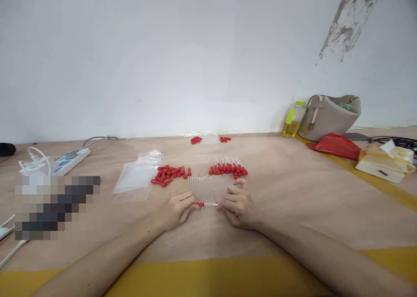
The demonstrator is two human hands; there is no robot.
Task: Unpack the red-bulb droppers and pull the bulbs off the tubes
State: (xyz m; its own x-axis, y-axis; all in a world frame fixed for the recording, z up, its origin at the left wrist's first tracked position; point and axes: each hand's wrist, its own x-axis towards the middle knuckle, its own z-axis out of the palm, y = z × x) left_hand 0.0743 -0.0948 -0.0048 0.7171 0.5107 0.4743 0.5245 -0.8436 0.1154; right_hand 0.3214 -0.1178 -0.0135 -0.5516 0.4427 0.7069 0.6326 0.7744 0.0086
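Note:
My left hand (177, 208) and my right hand (239, 205) meet at the near edge of a row of clear glass tubes (210, 187) lying on the table. Both hands have their fingers pinched together around a clear tube with a small red cap (201, 204) between them. A pile of loose red rubber caps (169, 174) lies just beyond my left hand. A row of finished droppers with red caps (228, 167) lies beyond the tubes, near my right hand.
Clear plastic bags (138, 177) lie left of the caps. A power strip with cables (67, 160) is at far left. More red caps (196, 139) lie by the wall. At right stand a bottle (293, 119), grey bag (332, 114), red pouch (335, 145) and tissue pack (384, 162).

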